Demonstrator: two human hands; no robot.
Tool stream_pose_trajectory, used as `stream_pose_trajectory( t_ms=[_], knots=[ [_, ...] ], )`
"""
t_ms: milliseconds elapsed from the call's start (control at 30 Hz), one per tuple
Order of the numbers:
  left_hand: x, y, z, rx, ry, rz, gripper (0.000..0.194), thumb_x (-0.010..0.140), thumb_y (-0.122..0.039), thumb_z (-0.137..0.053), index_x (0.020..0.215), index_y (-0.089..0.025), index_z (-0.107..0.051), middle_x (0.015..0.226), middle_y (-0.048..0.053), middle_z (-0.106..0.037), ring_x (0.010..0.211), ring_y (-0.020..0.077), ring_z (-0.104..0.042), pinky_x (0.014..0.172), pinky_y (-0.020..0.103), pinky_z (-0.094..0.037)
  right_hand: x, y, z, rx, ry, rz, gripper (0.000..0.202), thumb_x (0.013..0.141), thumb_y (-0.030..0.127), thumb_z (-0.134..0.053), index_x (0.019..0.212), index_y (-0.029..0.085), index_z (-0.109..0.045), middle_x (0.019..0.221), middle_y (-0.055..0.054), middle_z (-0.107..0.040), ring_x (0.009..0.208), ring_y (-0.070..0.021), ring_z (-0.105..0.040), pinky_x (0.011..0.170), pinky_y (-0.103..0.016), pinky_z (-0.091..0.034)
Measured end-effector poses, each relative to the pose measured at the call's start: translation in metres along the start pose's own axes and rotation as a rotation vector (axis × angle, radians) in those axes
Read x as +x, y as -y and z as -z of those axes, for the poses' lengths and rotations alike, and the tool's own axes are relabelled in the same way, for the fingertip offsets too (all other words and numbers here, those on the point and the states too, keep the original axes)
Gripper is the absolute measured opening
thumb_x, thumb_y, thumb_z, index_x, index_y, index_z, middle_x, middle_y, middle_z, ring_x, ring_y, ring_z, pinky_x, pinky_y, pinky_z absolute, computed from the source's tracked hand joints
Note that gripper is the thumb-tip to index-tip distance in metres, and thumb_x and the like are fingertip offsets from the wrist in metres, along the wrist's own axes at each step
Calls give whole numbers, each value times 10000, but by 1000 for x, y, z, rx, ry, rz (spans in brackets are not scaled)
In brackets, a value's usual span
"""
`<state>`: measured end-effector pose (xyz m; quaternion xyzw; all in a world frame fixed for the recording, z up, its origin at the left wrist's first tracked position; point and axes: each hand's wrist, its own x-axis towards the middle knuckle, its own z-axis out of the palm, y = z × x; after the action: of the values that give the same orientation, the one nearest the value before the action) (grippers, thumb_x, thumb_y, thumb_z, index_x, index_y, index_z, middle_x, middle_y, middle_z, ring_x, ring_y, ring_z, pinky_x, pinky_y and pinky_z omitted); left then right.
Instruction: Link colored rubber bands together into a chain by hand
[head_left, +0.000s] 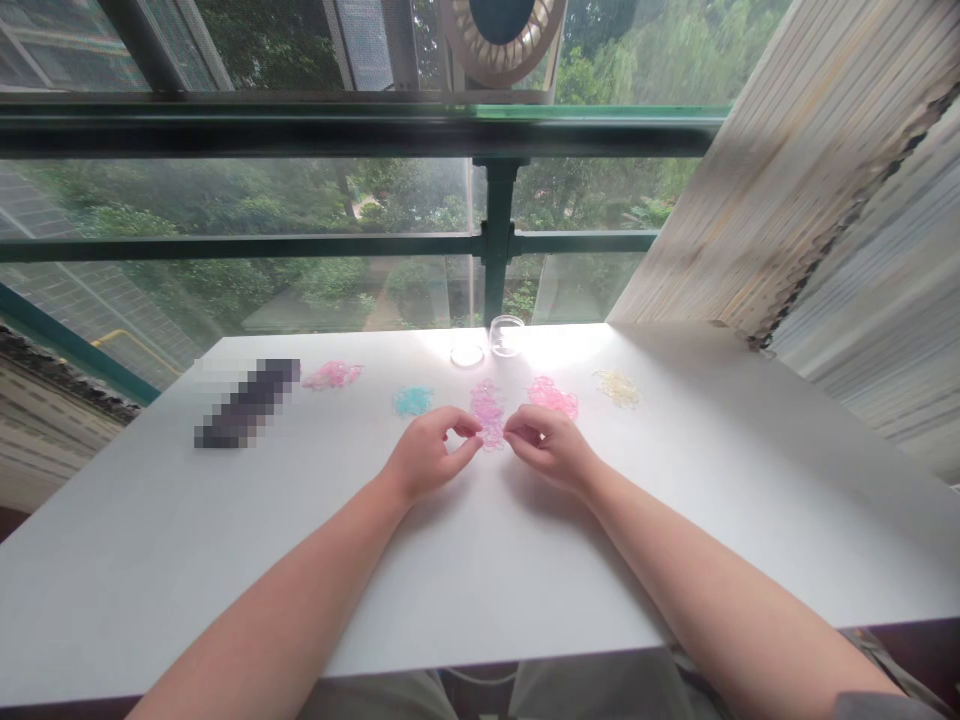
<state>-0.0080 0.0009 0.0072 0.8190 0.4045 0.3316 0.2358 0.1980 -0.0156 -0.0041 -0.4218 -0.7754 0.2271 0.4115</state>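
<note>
Small loops lie in separate piles on the white table (420, 590). A purple pile (489, 408) is in the middle, between my two hands. My left hand (437, 448) is at its left edge, thumb and index fingertips nearly together; what they hold, if anything, is too small to name. At the pile's right edge my right hand (549, 446) is pinched in the same way, with nothing I can make out at its tips. Beyond my right hand is a bright pink pile (553, 396); a turquoise pile (413, 401) sits beyond my left hand.
A mixed pink pile (334, 375) lies farther left, near a blurred dark object (247, 405). On the right is a pale yellow pile (618, 388). A clear round container (507, 337) and a clear lid (467, 354) stand at the back edge, by the window.
</note>
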Motion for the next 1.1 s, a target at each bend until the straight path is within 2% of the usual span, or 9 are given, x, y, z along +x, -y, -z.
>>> stream_pose_trajectory(
  t_ms=[100, 200, 400, 533, 633, 767, 1100],
  knots=[
    [0, 1, 1, 3, 4, 9, 151, 777, -273, -545, 878, -200, -630, 858, 32, -682, 795, 163, -613, 653, 282, -459, 2, -3, 4, -44, -12, 4, 79, 733, 125, -521, 723, 176, -580, 602, 27, -478, 537, -89, -397, 515, -215, -334],
    [1, 2, 1, 6, -1, 9, 153, 780, -279, -541, 876, -203, -632, 858, 33, -682, 793, 165, -616, 649, 280, -461, 5, -14, 20, -147, -92, -45, 80, 731, 152, -515, 708, 176, -588, 619, 16, -529, 531, -92, -421, 525, -219, -348],
    [2, 8, 2, 6, 4, 5, 157, 803, -306, -525, 862, -209, -634, 857, 30, -680, 792, 165, -619, 629, 269, -459, -3, -54, 88, -542, -377, -472, 109, 723, 231, -519, 696, 192, -617, 661, -11, -625, 570, -130, -515, 566, -244, -364],
    [3, 9, 5, 19, 5, 11, 175, 810, -332, -518, 862, -211, -632, 851, 31, -682, 792, 174, -624, 629, 270, -454, -18, -74, 119, -715, -425, -616, 131, 715, 236, -512, 716, 200, -637, 714, -31, -654, 628, -156, -541, 583, -256, -355],
    [4, 10, 7, 31, 16, 25, 177, 809, -345, -520, 854, -216, -633, 841, 25, -682, 789, 175, -624, 642, 275, -451, -26, -82, 125, -746, -437, -628, 155, 727, 233, -495, 727, 196, -646, 733, -38, -658, 645, -159, -544, 579, -254, -351],
    [5, 12, 7, 40, 16, 40, 192, 803, -371, -523, 848, -224, -638, 829, 20, -684, 780, 178, -625, 637, 276, -454, -32, -89, 122, -747, -426, -627, 167, 731, 229, -489, 725, 193, -652, 713, -32, -658, 630, -152, -545, 573, -247, -358],
    [5, 13, 8, 46, -12, 22, 223, 802, -393, -508, 835, -220, -646, 818, 29, -688, 768, 184, -626, 634, 280, -460, -30, -92, 119, -735, -421, -632, 166, 735, 242, -504, 745, 196, -663, 704, -34, -650, 619, -153, -536, 569, -252, -356]
  ],
)
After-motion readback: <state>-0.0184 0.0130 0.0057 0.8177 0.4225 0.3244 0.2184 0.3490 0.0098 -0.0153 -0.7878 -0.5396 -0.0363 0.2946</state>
